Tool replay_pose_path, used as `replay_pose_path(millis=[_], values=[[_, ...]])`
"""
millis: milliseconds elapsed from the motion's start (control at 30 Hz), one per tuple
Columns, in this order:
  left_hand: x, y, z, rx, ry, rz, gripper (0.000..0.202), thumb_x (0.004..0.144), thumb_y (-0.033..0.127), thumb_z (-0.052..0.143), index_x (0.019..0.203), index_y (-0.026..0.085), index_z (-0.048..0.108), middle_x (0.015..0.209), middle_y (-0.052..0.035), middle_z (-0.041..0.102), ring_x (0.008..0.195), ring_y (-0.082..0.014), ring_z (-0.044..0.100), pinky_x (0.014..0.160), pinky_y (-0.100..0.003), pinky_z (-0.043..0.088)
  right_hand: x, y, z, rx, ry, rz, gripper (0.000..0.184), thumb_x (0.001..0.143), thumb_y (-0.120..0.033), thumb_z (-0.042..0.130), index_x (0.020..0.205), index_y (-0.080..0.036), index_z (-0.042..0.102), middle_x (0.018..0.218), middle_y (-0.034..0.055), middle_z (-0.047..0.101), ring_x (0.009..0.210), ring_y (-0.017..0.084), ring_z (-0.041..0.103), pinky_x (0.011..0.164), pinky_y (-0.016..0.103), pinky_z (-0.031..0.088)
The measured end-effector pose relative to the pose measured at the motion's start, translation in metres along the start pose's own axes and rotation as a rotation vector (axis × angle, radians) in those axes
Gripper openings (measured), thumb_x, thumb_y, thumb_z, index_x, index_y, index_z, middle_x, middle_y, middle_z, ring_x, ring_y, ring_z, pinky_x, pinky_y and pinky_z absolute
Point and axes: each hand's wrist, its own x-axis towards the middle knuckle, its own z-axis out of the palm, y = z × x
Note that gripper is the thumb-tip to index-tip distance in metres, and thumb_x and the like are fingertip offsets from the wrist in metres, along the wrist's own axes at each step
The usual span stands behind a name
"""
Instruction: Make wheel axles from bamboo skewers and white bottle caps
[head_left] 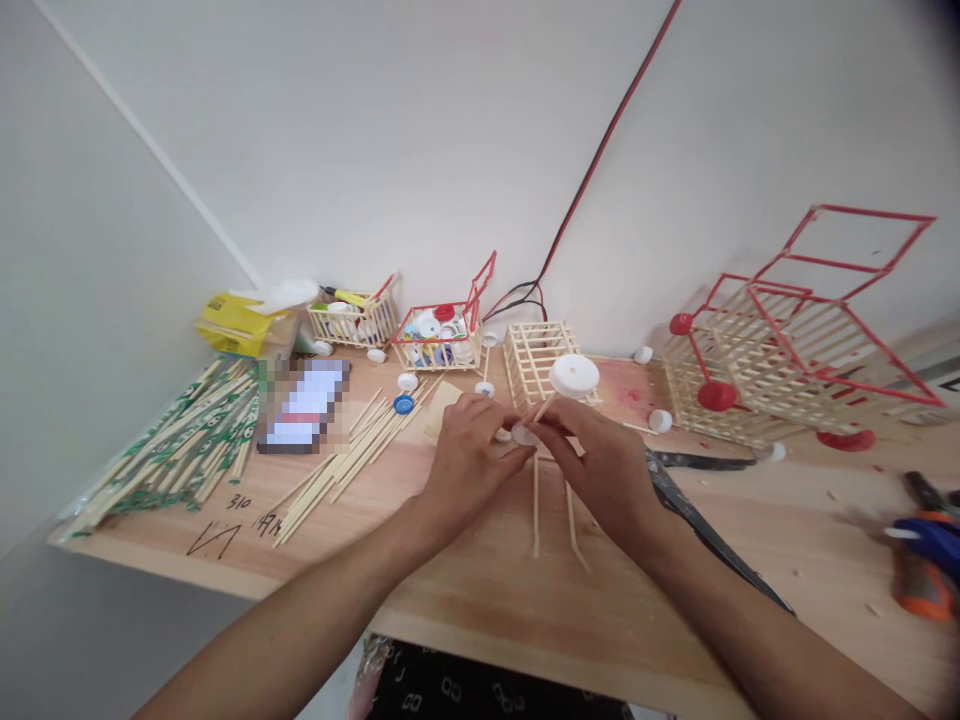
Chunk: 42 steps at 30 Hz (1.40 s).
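Over the middle of the wooden table, my left hand [472, 450] pinches a small white bottle cap [526, 434] by its edge. My right hand [604, 465] grips a short wooden stick [541, 409] that slants between the fingertips. One end of this stick meets the cap in my left hand; whether it goes into it is hidden by my fingers. Another white bottle cap [574, 375] sits at the stick's upper end. Below my hands, two thin bent sticks [536, 510] lie on the table. Just behind stands a small stick-built basket [544, 352].
Loose sticks [352, 455], a blue cap [403, 404] and a phone [306, 405] lie left, beside bagged skewers [187, 440]. Small carts with caps [439, 340] stand behind. Right are a large red-trimmed cart [750, 370], black scissors [705, 530] and a blue-orange tool [930, 545].
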Motion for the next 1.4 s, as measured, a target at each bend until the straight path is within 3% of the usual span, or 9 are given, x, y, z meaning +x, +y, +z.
replay_pose_path(millis=[1400], values=[[-0.0007,-0.0021,0.001,-0.008,0.023,0.033,0.017,0.076,0.03,0.071,0.089,0.021,0.064,0.09,-0.0025,0.068,0.094,-0.0216,0.055,0.085,-0.037,0.043,0.0,-0.0009,-0.0008,-0.011,-0.007,0.008,0.01,0.09,-0.021,0.052,0.082,-0.021,0.058,0.08,0.0015,0.066,0.073,0.014,0.06,0.066,0.025,0.042]])
